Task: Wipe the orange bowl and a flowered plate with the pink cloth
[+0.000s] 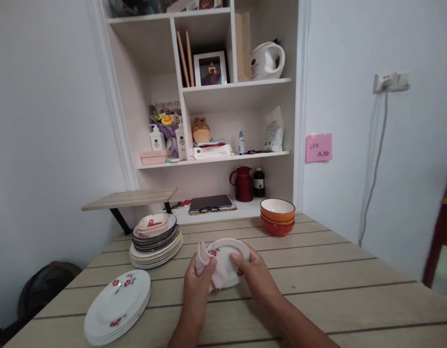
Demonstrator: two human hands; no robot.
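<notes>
Just above the wooden table, a small white plate (226, 256) with red flowers is held between my two hands. My right hand (255, 273) grips its right rim, thumb on the upper face and fingers underneath. A pale pink cloth (218, 274) is bunched in my left hand (198, 278), which presses it against the plate's left side with the thumb on top. The fingers beneath the plate and cloth are hidden. Nearest on the left lies a stack of white flowered plates (110, 307).
A taller pile of mixed plates (156, 251) with small pink dishes (153, 223) on top stands at the back left. Stacked orange and red bowls (277, 217) stand at the back right. Behind are a closed laptop (210, 203), a red jug (244, 184) and shelves (237, 89).
</notes>
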